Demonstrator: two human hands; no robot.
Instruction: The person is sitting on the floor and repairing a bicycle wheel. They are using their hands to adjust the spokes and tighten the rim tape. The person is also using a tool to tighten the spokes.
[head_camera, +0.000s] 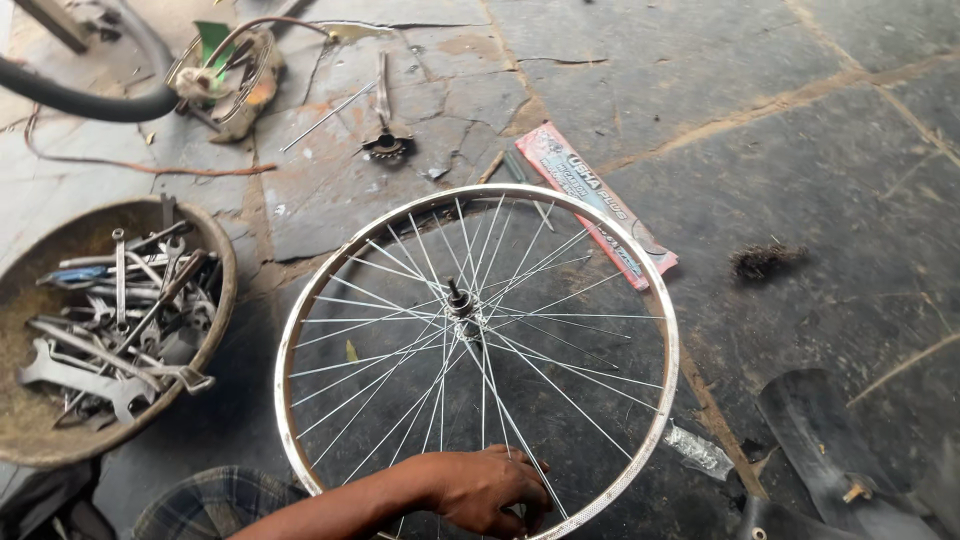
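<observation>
A bare bicycle wheel (300, 300), a shiny metal rim with thin spokes and a hub (462, 302), lies flat on the stone floor in the middle of the view. My left hand (485, 490) reaches in from the lower left and rests inside the wheel's near edge. Its fingers are curled around a spoke (520, 432) close to the rim. My right hand is out of sight.
A rusty round pan (225, 300) holding several wrenches sits at the left. A red flat packet (590, 200) lies beyond the wheel, and a small sprocket tool (386, 145) further back. Black rubber tube pieces (830, 450) lie at the lower right. A black tyre (80, 100) curves at the top left.
</observation>
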